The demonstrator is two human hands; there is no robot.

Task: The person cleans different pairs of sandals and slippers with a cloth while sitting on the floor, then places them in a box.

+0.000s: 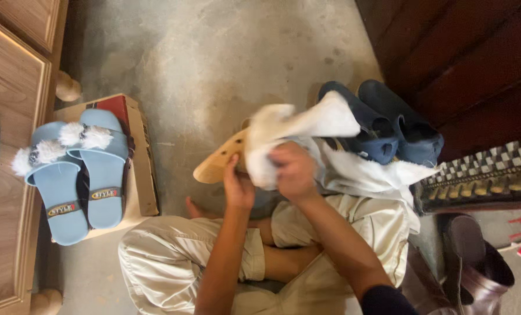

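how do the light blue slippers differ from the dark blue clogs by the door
The light blue slippers are open slides with white fluffy trim on their straps; the dark blue clogs are plain, with closed rounded toes. The slippers lie flat on a cardboard box beside a wooden cabinet; the clogs sit on the concrete floor, partly hidden by a white cloth. Both are pairs set side by side, untouched by either hand.

The white cloth (295, 131) is blurry and covers most of the tan shoe (219, 163), so only its tip shows. The right hand (292, 172) hides its fingers in the cloth. At the lower right of the frame, the brown boot (476, 268) is cut off by the edge.
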